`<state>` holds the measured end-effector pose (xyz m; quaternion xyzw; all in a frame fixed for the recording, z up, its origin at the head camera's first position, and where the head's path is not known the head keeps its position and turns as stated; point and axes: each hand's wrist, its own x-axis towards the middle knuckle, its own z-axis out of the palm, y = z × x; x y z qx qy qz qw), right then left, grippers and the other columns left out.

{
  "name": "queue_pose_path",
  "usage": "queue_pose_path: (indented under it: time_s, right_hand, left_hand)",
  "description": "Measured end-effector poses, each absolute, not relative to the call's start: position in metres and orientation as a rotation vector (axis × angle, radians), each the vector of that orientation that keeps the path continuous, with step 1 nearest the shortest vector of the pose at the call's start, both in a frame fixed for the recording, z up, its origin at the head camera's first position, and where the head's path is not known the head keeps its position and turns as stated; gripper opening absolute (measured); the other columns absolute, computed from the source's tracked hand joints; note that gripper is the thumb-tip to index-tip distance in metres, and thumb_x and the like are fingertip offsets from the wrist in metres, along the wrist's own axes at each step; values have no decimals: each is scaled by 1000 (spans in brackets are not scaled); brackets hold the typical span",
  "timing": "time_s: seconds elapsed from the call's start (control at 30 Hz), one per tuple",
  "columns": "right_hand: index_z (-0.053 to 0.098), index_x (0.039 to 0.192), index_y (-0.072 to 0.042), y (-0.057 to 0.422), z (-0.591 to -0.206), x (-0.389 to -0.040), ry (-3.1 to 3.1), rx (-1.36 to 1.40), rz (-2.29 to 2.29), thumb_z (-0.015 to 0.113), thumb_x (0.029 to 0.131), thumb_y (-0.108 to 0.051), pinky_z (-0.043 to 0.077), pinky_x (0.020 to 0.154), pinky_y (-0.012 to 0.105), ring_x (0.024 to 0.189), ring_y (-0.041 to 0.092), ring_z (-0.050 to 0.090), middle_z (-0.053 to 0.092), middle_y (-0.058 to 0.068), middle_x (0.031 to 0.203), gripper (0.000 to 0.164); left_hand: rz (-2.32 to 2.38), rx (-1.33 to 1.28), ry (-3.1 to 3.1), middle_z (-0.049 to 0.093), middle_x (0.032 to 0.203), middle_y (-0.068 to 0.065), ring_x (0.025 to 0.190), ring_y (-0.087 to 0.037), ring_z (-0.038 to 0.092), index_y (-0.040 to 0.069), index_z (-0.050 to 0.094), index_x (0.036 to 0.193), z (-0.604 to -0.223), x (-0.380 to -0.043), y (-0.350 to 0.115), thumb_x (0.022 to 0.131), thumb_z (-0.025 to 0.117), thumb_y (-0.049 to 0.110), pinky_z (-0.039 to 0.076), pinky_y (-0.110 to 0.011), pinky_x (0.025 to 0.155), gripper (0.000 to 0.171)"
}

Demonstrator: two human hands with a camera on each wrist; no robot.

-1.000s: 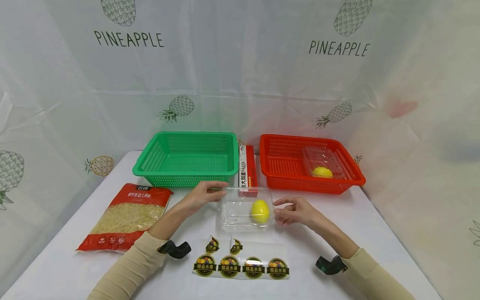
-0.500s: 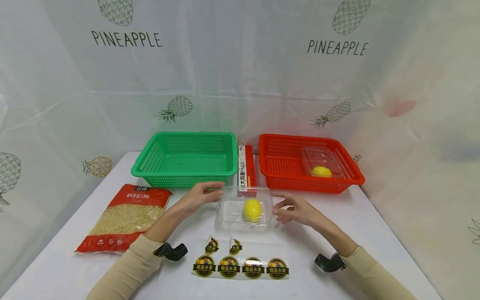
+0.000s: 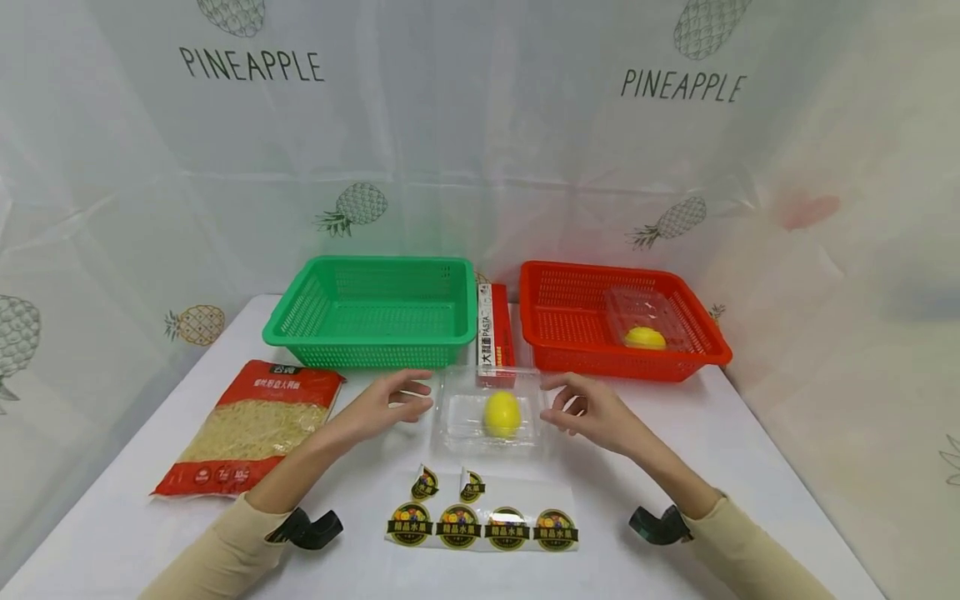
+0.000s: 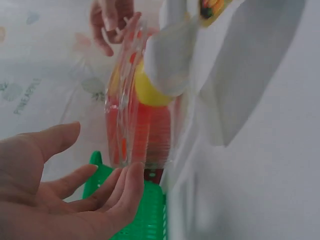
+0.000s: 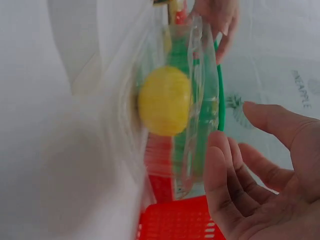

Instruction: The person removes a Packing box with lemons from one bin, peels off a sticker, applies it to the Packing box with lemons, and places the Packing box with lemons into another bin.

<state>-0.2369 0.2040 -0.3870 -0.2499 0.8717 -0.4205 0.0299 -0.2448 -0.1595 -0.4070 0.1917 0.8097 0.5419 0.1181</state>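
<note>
A clear plastic clamshell box [image 3: 457, 425] sits mid-table with a smooth yellow lemon [image 3: 502, 414] inside. My left hand [image 3: 386, 406] is just left of the box, fingers loosely bent and apart from its wall. On the other side my right hand [image 3: 592, 414] hovers at the box's right edge, its fingertips right by the rim. In the right wrist view, the thumb of the right hand [image 5: 255, 185] stands away from the other fingers, with nothing pinched. The left wrist view shows the left hand [image 4: 75, 195] palm toward the box, holding nothing.
A sheet of round fruit stickers [image 3: 480, 525] lies in front of the box, two stickers partly peeled up. Behind stand a green basket [image 3: 375, 352], a red pasta box [image 3: 504, 333] and a red basket [image 3: 615, 363] holding another boxed lemon [image 3: 645, 337]. A pasta bag [image 3: 247, 429] lies left.
The lemon has rolled left inside the box. My left hand has drawn back to the left, off the box's edge; the right hand has barely moved.
</note>
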Motion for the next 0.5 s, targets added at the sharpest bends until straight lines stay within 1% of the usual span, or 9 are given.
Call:
queue_pose_path:
  time_s: [0.13, 0.27, 0.37, 0.5]
  right_hand:
    - [68, 110, -12, 194, -380, -226, 2702, -913, -1226, 76, 87, -28, 55, 59, 24, 64, 12, 62, 69, 1, 81, 29]
    - [72, 104, -15, 181, -377, -212, 2699, -990, -1113, 73, 88, -31, 55, 65, 21, 69, 4, 61, 69, -9, 80, 22]
    - [73, 106, -15, 169, -376, -202, 2652, -1019, -1045, 73, 88, -30, 55, 66, 20, 71, 2, 61, 70, -11, 82, 23]
    - [73, 114, -13, 153, -382, -192, 2558, -1069, -972, 73, 89, -29, 56, 70, 17, 77, -1, 65, 75, -5, 95, 30]
  left_hand:
    - [1522, 595, 2439, 60, 129, -20, 114, -31, 63, 6, 44, 145, -406, -227, -162, 95, 65, 31, 58, -30, 85, 60]
    - [1471, 649, 2511, 64, 121, -13, 109, -25, 64, 7, 53, 137, -409, -210, -160, 94, 66, 33, 55, -25, 83, 51]
    - [1417, 731, 2537, 67, 114, -8, 104, -20, 64, 7, 61, 125, -414, -200, -158, 94, 65, 34, 55, -24, 83, 41]
    - [1334, 822, 2530, 70, 108, -2, 100, -12, 65, 10, 67, 113, -424, -191, -156, 95, 65, 34, 55, -26, 86, 30]
